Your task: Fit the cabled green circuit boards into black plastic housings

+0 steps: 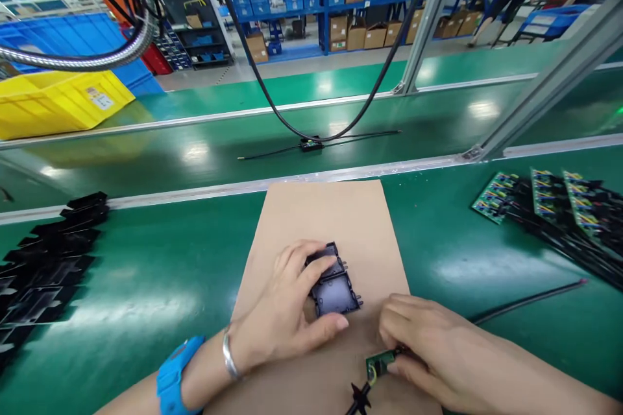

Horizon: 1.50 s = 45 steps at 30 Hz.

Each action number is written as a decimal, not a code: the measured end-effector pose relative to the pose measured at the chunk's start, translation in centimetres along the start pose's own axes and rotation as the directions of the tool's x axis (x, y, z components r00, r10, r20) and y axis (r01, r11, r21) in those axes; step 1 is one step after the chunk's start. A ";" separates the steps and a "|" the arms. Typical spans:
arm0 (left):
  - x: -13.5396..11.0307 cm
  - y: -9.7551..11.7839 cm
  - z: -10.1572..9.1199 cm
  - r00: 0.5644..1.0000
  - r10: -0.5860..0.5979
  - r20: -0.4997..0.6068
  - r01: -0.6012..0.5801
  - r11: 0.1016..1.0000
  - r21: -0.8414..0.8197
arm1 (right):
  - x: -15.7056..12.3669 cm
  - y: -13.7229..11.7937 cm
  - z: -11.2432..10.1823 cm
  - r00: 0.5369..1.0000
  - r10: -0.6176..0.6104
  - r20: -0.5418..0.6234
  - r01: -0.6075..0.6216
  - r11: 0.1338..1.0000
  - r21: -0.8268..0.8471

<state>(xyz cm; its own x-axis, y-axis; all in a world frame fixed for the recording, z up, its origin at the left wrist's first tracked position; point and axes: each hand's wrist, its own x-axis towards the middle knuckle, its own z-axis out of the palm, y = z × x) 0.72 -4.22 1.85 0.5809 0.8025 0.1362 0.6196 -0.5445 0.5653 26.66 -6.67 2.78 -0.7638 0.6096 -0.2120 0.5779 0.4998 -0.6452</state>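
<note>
My left hand (287,311) grips a black plastic housing (333,285) between thumb and fingers, holding it on a brown cardboard sheet (331,220). My right hand (428,350) is closed around a small green circuit board (380,362) just right of the housing. Black wires with a connector (361,397) trail from the board toward the near edge. A black cable (530,299) runs out to the right from under my right hand.
A pile of black housings (48,259) lies at the left on the green bench (160,272). Several green circuit boards with wires (549,204) lie at the right. A conveyor belt (243,136) with a small black part (311,142) runs behind. Slanted metal posts (549,84) stand at right.
</note>
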 end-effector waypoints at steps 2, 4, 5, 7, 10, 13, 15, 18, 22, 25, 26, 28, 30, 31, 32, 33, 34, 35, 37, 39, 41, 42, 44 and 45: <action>-0.8 2.3 0.2 0.996 -0.069 0.054 0.076 0.988 -0.133 | 0.6 -0.3 -0.7 0.997 -0.025 -0.068 0.027 0.999 0.037; -1.2 4.2 0.6 0.968 -0.159 0.193 0.198 0.959 -0.203 | 1.1 -0.5 -1.4 0.988 -0.052 -0.145 0.061 0.996 0.058; -1.3 4.8 0.8 0.949 -0.208 0.238 0.259 0.944 -0.206 | 1.4 -0.5 -1.6 0.982 -0.058 -0.181 0.071 0.996 0.063; -1.2 5.3 1.3 0.922 -0.300 0.245 0.349 0.918 -0.189 | 1.8 -0.3 -1.7 0.971 -0.048 -0.234 0.065 0.995 0.069; -1.1 5.2 1.6 0.915 -0.371 0.158 0.394 0.905 -0.158 | 2.3 -0.5 -0.9 0.945 -0.044 -0.324 0.043 0.999 -0.009; -1.0 5.2 1.6 0.920 -0.375 0.110 0.389 0.909 -0.148 | 3.3 -2.1 0.7 0.887 -0.179 -0.425 0.003 0.924 -0.383; -0.8 5.2 1.6 0.928 -0.360 0.095 0.372 0.908 -0.193 | 4.2 -3.7 1.4 0.884 -0.266 -0.385 -0.044 0.772 -0.634; -0.5 4.5 1.5 0.904 -0.396 0.163 0.428 0.813 -0.395 | 5.4 -4.8 0.9 0.926 -0.248 -0.285 -0.035 0.695 -0.718; -1.4 2.7 0.6 0.809 -0.427 0.405 0.581 0.469 -0.665 | 6.1 -3.0 -1.7 0.967 -0.186 -0.177 0.063 0.840 -0.539; -2.7 1.8 -0.2 0.838 -0.442 0.320 0.545 0.653 -0.526 | 6.4 -0.9 -2.5 0.976 -0.175 -0.128 0.093 0.871 -0.482; -3.1 1.7 -0.3 0.854 -0.447 0.265 0.519 0.740 -0.428 | 6.4 -0.3 -2.4 0.978 -0.178 -0.113 0.106 0.879 -0.466; -3.6 1.6 -0.1 0.880 -0.440 0.178 0.473 0.844 -0.254 | 6.5 0.6 -1.8 0.979 -0.181 -0.095 0.122 0.892 -0.436; -3.7 1.4 0.4 0.892 -0.434 0.125 0.451 0.876 -0.172 | 6.5 1.1 -1.2 0.978 -0.185 -0.093 0.129 0.898 -0.422; -3.7 1.3 0.7 0.897 -0.427 0.114 0.440 0.883 -0.162 | 6.6 1.2 -1.0 0.978 -0.186 -0.097 0.129 0.898 -0.422; -3.6 1.2 1.0 0.903 -0.415 0.109 0.428 0.889 -0.161 | 6.7 1.3 -0.9 0.977 -0.190 -0.097 0.132 0.896 -0.423; -3.6 1.0 1.2 0.910 -0.401 0.108 0.414 0.896 -0.161 | 6.8 1.3 -0.9 0.976 -0.198 -0.092 0.141 0.894 -0.425; -3.6 0.8 1.4 0.916 -0.387 0.108 0.400 0.903 -0.158 | 7.0 1.3 -1.0 0.975 -0.209 -0.080 0.156 0.891 -0.427; -3.6 0.7 1.5 0.921 -0.373 0.108 0.386 0.910 -0.149 | 7.1 1.4 -1.0 0.972 -0.224 -0.064 0.176 0.885 -0.432; -3.6 0.4 1.6 0.928 -0.358 0.107 0.369 0.923 -0.112 | 7.6 1.4 -1.2 0.964 -0.266 -0.026 0.227 0.867 -0.443; -3.7 0.1 1.5 0.928 -0.354 0.120 0.363 0.929 -0.070 | 8.0 1.5 -1.4 0.953 -0.302 0.002 0.270 0.850 -0.453; -3.7 -0.1 1.5 0.930 -0.345 0.129 0.353 0.935 -0.043 | 8.4 1.6 -1.5 0.948 -0.317 0.019 0.290 0.840 -0.459; -3.7 -0.2 1.4 0.932 -0.340 0.127 0.346 0.937 -0.035 | 8.5 1.6 -1.5 0.948 -0.317 0.026 0.292 0.835 -0.466; -3.6 -0.3 1.4 0.938 -0.326 0.119 0.331 0.943 -0.024 | 8.7 1.6 -1.6 0.948 -0.315 0.048 0.298 0.822 -0.486; -3.5 -0.3 1.4 0.941 -0.319 0.116 0.323 0.946 -0.019 | 8.7 1.6 -1.5 0.948 -0.311 0.063 0.300 0.815 -0.496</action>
<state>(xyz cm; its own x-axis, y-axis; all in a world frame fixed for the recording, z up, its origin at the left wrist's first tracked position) -0.72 -7.20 0.09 0.4103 0.9000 -0.1469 0.7640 -0.2513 0.5943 21.39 0.34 1.07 -0.9223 0.3838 -0.0465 0.3840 0.8954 -0.2253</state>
